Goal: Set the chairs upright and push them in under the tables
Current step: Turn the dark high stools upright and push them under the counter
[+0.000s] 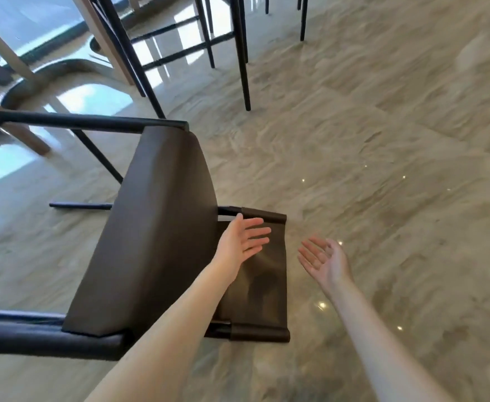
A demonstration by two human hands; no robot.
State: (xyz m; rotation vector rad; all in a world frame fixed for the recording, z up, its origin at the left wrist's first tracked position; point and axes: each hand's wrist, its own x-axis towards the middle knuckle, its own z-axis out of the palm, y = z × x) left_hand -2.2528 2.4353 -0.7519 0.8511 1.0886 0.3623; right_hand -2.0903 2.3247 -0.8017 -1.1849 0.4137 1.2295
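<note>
**Tipped chair on the floor, both hands open above its backrest**

Brown chair (151,227) lies on its side on the glossy marble-look floor (383,169). Padded seat faces up toward the camera, directly left of the left hand. Black frame legs (63,123) run off to the left, away from both hands.

Backrest (264,285), a brown sling panel stretched between two frame bars, lies low by the floor, under the left hand and just left of the right hand.

Left hand (242,242): open, fingers straight and slightly spread, pointing right, over the upper part of the backrest near its junction with the seat. Holds nothing. Cannot tell whether it touches the panel or hovers just above it.

Right hand (323,261): open, palm turned up and toward the left, fingers relaxed and a little curved. Holds nothing. It is over bare floor, near the backrest's right edge but apart from it.

Beyond the hands, further ahead: dark legs of upright chairs (242,53), well apart from the fallen one. Ahead and to the left: pale wooden table legs (8,56), with bright window reflections on the floor around them.
</note>
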